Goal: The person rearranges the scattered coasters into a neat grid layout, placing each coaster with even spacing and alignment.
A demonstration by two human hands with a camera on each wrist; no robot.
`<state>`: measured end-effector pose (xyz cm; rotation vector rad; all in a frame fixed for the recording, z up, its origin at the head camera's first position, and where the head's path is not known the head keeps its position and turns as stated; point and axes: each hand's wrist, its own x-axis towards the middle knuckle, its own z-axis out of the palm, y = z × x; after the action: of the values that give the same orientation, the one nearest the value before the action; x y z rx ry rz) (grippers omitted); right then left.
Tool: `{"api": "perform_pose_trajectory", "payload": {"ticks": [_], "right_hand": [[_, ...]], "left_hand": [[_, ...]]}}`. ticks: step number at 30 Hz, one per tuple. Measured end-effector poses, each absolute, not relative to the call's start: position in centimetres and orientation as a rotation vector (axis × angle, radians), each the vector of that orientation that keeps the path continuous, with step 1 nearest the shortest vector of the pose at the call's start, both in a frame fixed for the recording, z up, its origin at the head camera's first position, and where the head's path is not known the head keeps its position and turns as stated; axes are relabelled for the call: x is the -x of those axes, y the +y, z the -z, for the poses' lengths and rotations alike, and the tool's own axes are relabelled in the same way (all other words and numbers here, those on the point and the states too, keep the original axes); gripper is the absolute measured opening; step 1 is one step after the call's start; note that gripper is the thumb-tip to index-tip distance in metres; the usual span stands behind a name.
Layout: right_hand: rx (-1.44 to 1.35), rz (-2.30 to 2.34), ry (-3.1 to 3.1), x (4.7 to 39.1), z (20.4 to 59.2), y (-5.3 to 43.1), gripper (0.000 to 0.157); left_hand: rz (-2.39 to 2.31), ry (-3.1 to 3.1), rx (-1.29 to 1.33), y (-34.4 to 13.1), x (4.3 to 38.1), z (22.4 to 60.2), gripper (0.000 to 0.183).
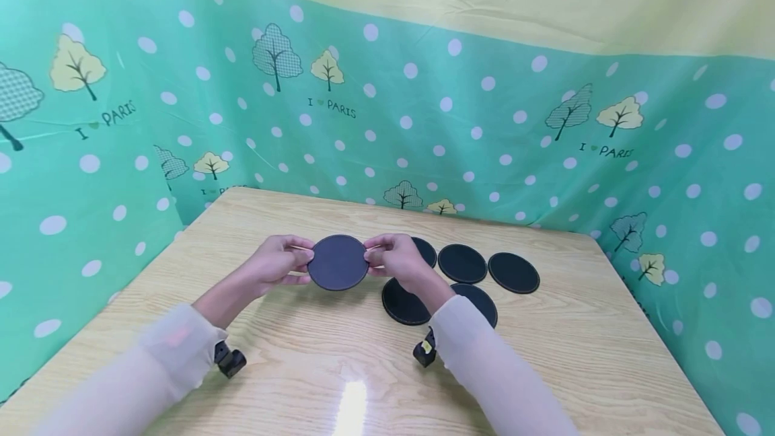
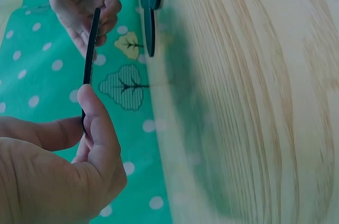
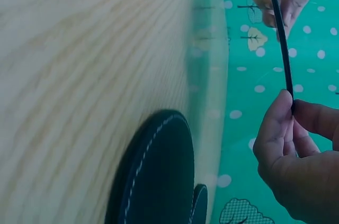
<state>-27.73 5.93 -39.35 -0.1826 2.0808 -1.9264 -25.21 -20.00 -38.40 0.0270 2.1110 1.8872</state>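
Note:
A round dark coaster (image 1: pixel 338 262) is held up above the wooden table, its flat face toward the head camera. My left hand (image 1: pixel 280 262) pinches its left edge between thumb and fingers. At the opposite edge, my right hand (image 1: pixel 396 260) pinches it the same way. Both wrist views show the coaster (image 2: pixel 91 49) edge-on as a thin black disc, with a hand at each end. Several more black coasters (image 1: pixel 513 272) with stitched rims lie flat on the table to the right. Some of these are partly hidden behind my right hand and forearm.
The light wooden table (image 1: pixel 303 362) reaches back to a green polka-dot cloth (image 1: pixel 418 123) that hangs behind and at the sides. A bright reflection shows on the tabletop near the front. Small black cameras (image 1: pixel 230 360) sit at both wrists.

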Motion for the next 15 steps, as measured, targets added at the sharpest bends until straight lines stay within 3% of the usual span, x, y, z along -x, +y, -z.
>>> {"api": "perform_pose_trajectory", "payload": {"ticks": [15], "right_hand": [[0.16,1.881,2.155,27.7,39.2,9.5,0.018]], "left_hand": [[-1.911,2.075,-0.027,-16.5,25.8,39.0,0.034]]}}
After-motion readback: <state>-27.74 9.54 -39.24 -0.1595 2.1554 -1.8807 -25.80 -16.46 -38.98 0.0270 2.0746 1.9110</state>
